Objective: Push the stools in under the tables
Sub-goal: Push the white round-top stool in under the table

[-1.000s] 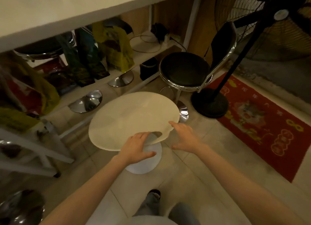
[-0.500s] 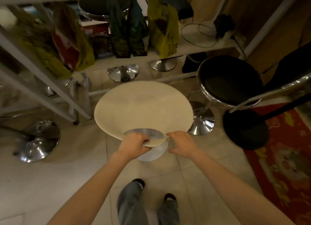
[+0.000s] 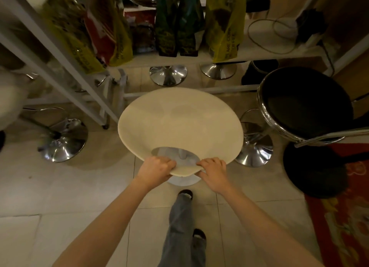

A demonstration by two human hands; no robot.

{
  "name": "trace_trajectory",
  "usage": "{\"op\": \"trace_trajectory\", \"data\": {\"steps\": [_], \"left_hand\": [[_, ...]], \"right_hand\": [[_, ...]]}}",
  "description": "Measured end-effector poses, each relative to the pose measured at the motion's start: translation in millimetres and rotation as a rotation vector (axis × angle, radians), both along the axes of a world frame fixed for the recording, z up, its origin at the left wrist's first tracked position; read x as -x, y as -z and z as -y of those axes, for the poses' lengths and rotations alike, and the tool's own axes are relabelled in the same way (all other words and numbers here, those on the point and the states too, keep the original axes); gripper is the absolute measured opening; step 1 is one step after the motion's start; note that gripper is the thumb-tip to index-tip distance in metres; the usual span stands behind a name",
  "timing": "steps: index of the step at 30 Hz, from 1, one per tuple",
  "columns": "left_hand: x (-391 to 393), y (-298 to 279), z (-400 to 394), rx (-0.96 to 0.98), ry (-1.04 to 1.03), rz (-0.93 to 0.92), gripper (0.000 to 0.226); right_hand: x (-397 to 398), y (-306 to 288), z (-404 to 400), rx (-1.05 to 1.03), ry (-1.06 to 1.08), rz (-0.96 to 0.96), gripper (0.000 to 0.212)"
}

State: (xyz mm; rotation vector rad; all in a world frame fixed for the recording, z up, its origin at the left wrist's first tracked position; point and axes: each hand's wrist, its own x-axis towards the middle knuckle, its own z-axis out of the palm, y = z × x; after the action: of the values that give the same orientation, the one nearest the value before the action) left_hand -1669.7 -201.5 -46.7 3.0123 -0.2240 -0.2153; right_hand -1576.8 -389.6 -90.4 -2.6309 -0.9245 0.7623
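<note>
1. The cream stool [image 3: 179, 123] is gripped at its near rim, beside the handle cut-out, by the left hand [image 3: 155, 170] and the right hand [image 3: 213, 172], fingers curled over the edge.
2. The seat is judged rigid and smooth; the pedestal base probably makes it bottom-heavy.
3. The white table frame [image 3: 65, 67] lies beyond the hands; the stool is not yet under it.

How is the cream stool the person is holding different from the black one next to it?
The cream stool has a pale seat with a handle cutout at its near edge; the black stool has a dark seat ringed in chrome. Both the left hand and the right hand grip the cream stool's edge, while nobody touches the black stool. Both stand on the tiled floor on round pedestal bases.
</note>
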Motion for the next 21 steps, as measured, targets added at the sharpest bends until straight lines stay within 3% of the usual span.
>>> {"op": "trace_trajectory", "data": {"steps": [3,8,21], "left_hand": [[-3,2,-6,0.005,0.035,0.039,0.035],[-15,3,-20,-0.015,0.019,0.058,0.034],[-68,5,-45,-0.050,-0.066,0.095,0.032]], "right_hand": [[0,3,-3,-0.020,-0.021,0.009,0.065],[-10,4,-14,-0.068,-0.016,-0.002,0.038],[-77,4,-47,-0.038,-0.062,0.046,0.039]]}}
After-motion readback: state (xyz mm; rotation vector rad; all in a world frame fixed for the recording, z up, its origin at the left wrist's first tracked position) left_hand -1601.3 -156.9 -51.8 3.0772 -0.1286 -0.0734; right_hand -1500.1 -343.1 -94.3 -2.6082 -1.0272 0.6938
